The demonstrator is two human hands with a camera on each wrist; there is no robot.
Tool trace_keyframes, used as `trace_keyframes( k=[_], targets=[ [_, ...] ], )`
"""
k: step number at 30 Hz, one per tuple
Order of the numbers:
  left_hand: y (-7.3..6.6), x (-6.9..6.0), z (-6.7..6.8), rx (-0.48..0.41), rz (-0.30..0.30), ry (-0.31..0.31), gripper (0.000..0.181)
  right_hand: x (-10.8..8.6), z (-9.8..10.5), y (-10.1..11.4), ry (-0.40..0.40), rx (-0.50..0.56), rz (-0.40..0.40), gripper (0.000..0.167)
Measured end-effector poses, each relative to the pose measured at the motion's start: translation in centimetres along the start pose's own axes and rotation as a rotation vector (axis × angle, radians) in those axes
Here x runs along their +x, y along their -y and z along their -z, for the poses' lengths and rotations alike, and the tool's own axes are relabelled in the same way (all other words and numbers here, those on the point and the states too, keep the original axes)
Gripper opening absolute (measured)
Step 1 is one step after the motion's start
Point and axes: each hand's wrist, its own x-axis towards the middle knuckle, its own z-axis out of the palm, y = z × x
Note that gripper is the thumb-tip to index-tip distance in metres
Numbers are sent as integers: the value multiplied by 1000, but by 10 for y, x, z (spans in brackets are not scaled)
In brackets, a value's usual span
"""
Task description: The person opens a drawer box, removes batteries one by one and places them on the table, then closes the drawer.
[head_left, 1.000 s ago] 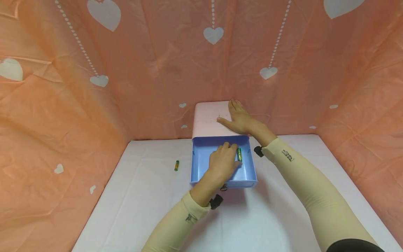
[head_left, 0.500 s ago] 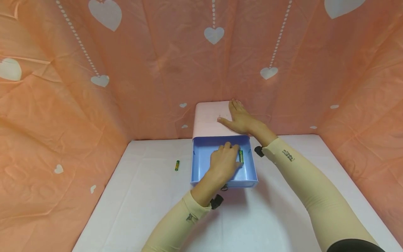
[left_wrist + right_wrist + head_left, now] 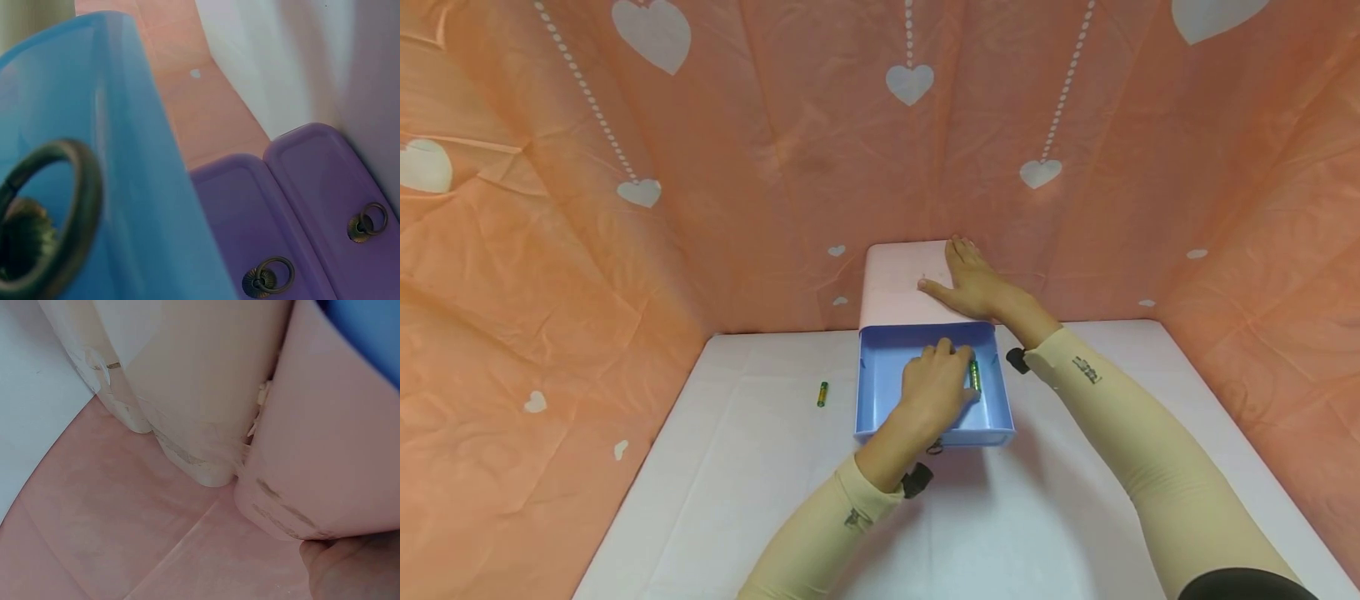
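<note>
A blue drawer juts forward from a pink casing. Inside it is my left hand, with bent fingers. A green battery lies between its thumb and forefinger, which appear to pinch it; the other fingertips are hidden. My right hand rests spread on top of the pink casing, thumb pointing left. In the right wrist view, part of that hand touches the casing's edge. The left wrist view has the drawer's blue front and its ring handle, but no hand.
Another battery lies on the white table, left of the drawer. Purple drawers with ring handles stand below the blue one. Cream casings adjoin the pink one. Orange cloth with pale hearts encloses the back and sides.
The battery in the drawer has shifted slightly right and toward the front, and my left hand has moved slightly right. My right hand keeps its place.
</note>
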Motion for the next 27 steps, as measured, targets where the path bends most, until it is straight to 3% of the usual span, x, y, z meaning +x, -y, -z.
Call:
trace_keyframes(
  k=[8, 18, 27],
  targets=[
    [5, -4, 7, -28, -39, 8, 56, 2, -1, -1, -2, 2, -3, 107],
    [22, -13, 17, -194, -117, -35, 54, 3, 1, -1, -1, -2, -8, 107],
    [45, -25, 17, -337, -153, -97, 53, 1, -1, -2, -5, -8, -16, 107]
  ],
)
